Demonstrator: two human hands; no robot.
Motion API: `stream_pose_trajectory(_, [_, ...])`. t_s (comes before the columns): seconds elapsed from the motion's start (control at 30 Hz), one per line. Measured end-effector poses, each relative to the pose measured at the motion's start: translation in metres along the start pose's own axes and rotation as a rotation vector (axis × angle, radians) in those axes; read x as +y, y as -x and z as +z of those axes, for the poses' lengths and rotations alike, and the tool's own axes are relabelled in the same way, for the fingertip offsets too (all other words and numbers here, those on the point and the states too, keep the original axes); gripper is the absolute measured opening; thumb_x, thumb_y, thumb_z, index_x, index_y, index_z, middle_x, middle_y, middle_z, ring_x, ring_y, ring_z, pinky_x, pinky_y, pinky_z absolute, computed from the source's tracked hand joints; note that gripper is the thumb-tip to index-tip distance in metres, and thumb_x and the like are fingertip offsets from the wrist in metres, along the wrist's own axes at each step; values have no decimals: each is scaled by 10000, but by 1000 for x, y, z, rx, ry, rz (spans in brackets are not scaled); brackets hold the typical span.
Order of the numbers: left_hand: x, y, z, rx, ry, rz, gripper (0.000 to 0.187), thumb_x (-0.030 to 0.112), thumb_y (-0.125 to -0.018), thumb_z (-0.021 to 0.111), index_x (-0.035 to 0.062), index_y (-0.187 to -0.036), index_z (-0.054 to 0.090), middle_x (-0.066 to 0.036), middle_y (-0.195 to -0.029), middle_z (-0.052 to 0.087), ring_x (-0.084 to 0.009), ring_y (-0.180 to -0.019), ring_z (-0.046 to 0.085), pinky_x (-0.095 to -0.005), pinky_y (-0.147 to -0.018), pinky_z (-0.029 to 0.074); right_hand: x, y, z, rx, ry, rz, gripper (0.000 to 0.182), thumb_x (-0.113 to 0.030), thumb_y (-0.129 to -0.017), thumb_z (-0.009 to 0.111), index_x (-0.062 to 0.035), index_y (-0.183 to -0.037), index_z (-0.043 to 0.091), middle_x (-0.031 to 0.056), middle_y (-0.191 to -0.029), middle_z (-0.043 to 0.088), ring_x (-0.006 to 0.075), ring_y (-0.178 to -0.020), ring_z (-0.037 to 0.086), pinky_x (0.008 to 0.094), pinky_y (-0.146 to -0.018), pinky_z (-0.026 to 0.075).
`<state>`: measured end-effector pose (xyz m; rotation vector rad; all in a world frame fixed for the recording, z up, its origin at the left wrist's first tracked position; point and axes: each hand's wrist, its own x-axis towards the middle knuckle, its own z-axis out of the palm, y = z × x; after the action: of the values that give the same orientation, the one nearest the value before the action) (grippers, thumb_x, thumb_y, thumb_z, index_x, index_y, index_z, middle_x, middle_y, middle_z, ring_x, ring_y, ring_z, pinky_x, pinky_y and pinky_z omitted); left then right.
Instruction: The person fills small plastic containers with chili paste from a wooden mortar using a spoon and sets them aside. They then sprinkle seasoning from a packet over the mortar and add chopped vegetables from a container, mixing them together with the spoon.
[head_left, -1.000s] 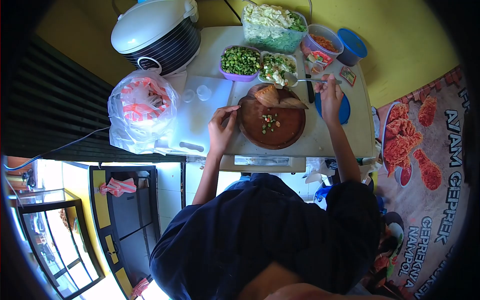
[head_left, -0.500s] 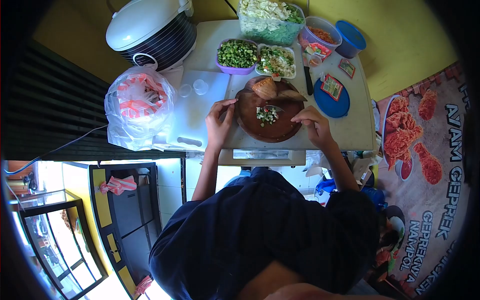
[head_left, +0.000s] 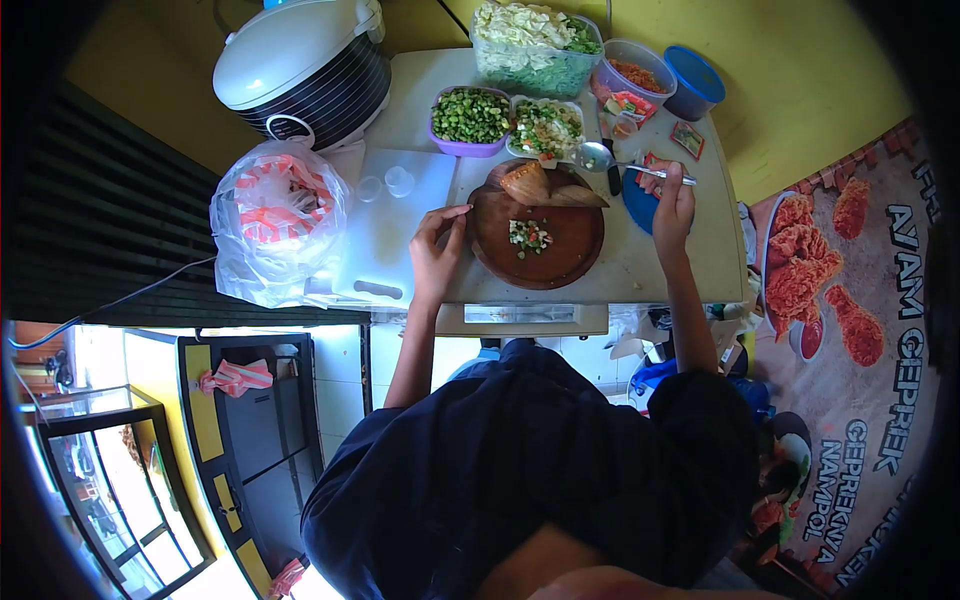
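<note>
A round brown mortar (head_left: 495, 262) sits near the table's front edge, with a small heap of chopped vegetables (head_left: 529, 238) in it and a pestle (head_left: 535, 186) lying across its back part. My left hand (head_left: 437, 252) pinches the mortar's left rim between thumb and finger. To the right, my right hand (head_left: 674, 214) is closed on the handle of a metal spoon (head_left: 596, 156), whose bowl hangs beside the white tray of chopped vegetables (head_left: 556, 125). Left of that tray stands a purple tub of chopped green vegetables (head_left: 470, 118).
Behind are a large tub of shredded cabbage (head_left: 534, 65), a carrot tub (head_left: 640, 74) and a blue-lidded tub (head_left: 694, 85). A blue lid (head_left: 637, 203) lies right of the mortar. A rice cooker (head_left: 300, 75), plastic bag (head_left: 283, 220) and white board (head_left: 385, 240) are at left.
My right hand has moved up and right, lifting the spoon out of the mortar toward the tubs. My left hand remains at the mortar's rim.
</note>
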<state>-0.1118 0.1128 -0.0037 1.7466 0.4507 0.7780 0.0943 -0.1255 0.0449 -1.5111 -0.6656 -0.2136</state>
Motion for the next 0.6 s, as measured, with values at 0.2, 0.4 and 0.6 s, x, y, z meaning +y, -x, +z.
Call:
stream_pose_trajectory(0.2, [-1,0,0,0,-23,1,174,15,-863,571,6,-1006,669,-125,-983,637,-194,-891,633,-283,-820,495,27,-5,-7,49,57,56,395,-287,-1019,324,-8,-830,529,35,-672,513,83,-619,453,227,-594,384])
stream_pose_trajectory(0.4, [0,-1,-1,-4,-29,13,178,11,-856,574,7,-1006,669,-129,-988,640,-201,-897,634,-287,-824,495,27,-1,0,4,31,51,395,-280,-1019,327,-14,-810,531,30,-662,506,79,-617,446,230,-592,376])
stream_pose_trajectory(0.6, [0,-1,-2,-7,-47,8,181,13,-856,575,18,-1010,672,-128,-989,640,-205,-894,634,-290,-823,495,14,-5,8,-66,-1,10,394,-289,-1021,314,-17,-823,519,29,-665,510,84,-624,451,226,-607,376])
